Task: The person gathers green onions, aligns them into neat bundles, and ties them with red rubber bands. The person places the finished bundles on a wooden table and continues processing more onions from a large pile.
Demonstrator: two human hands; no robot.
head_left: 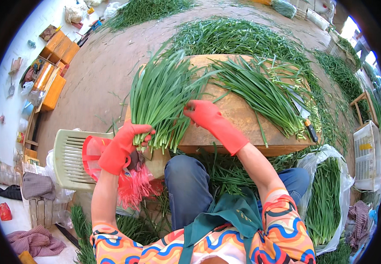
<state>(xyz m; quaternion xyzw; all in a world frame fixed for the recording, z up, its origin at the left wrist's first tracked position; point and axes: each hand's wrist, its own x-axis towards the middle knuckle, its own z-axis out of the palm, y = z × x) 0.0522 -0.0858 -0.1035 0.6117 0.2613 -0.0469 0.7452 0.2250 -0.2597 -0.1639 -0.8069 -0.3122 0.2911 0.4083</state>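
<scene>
My left hand (pixel 122 145), in a coral-red rubber glove, is closed around the pale cut ends of a thick bunch of garlic chives (pixel 162 94), its leaves fanning away from me. Gloved the same way, my right hand (pixel 205 115) is at the right side of that bunch, fingers pinched together; what is between them is too small to tell. Both hands are over the left part of a worn wooden block table (pixel 216 132). Farther right on it lies another pile of chives (pixel 260 94), with a black-handled knife (pixel 310 128) beside its cut ends.
Loose chives (pixel 243 39) are heaped behind the table. A pale plastic chair (pixel 74 154) at the left holds a red basket (pixel 94 154) and pink plastic ties (pixel 137 187). To my right stands a clear bag of chives (pixel 326 198); beyond it is a white crate (pixel 366 156).
</scene>
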